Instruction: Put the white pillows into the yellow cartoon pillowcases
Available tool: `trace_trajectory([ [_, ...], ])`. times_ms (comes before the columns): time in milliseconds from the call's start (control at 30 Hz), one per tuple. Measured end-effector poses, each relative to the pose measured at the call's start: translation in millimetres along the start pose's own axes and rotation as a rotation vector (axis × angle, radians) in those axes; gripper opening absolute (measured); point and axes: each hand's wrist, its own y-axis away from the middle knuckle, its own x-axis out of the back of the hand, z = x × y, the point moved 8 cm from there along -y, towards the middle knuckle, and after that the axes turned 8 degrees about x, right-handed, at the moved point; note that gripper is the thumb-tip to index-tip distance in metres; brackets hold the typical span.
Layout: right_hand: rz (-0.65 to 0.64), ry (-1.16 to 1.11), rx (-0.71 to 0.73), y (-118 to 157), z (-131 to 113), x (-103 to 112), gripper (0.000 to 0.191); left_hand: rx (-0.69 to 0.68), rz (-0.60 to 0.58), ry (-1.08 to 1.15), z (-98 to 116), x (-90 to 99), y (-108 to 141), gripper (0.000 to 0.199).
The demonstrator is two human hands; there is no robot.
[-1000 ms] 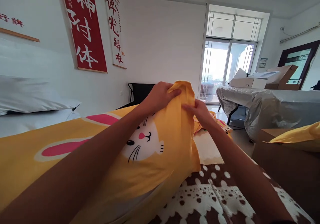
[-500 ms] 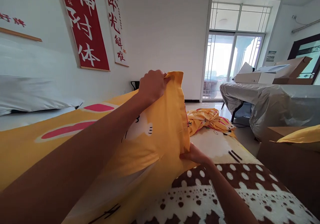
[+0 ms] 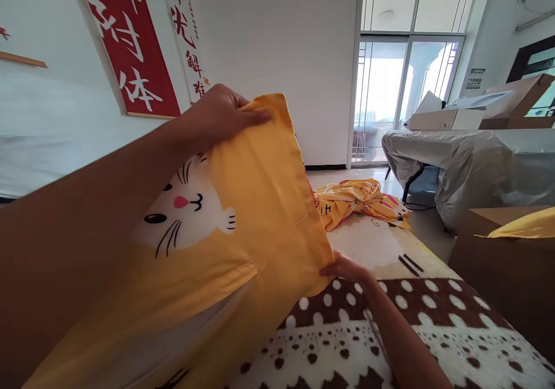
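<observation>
A yellow fabric piece with a printed white cat face hangs between my hands in the head view. My left hand pinches its upper corner, thumb on the front. Lower down, my right hand grips the hemmed right edge near the bottom corner. The fabric spreads down toward the lower left, partly behind my left forearm. Underneath lies a brown and white patterned blanket. A crumpled yellow cloth rests on the blanket's far end.
On the right stands a cardboard box with yellow fabric on it. Behind it, a plastic-covered table holds open boxes. Scrolls hang on the left wall, and a glass sliding door is at the back.
My left hand has moved left and up with its corner, spreading the fabric wider and showing more of the cat face. My right hand has shifted slightly right, still gripping the edge.
</observation>
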Motion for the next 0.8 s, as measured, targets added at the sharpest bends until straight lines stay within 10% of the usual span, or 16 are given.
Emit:
trace_trajectory([
  [167,0.030,-0.085,0.222,11,-79,-10,0.050,-0.085,-0.085,-0.079,12,-26.0,21,0.051],
  [300,0.416,-0.213,0.434,24,-132,-16,0.038,-0.334,0.086,-0.309,47,-43.6,40,0.042],
  [433,0.542,-0.165,0.358,24,-122,-13,0.035,-0.441,0.185,-0.448,63,-57.5,48,0.040],
  [800,0.068,0.238,0.100,-2,-36,-9,0.023,-0.115,-0.001,-0.125,8,-33.9,19,0.050],
])
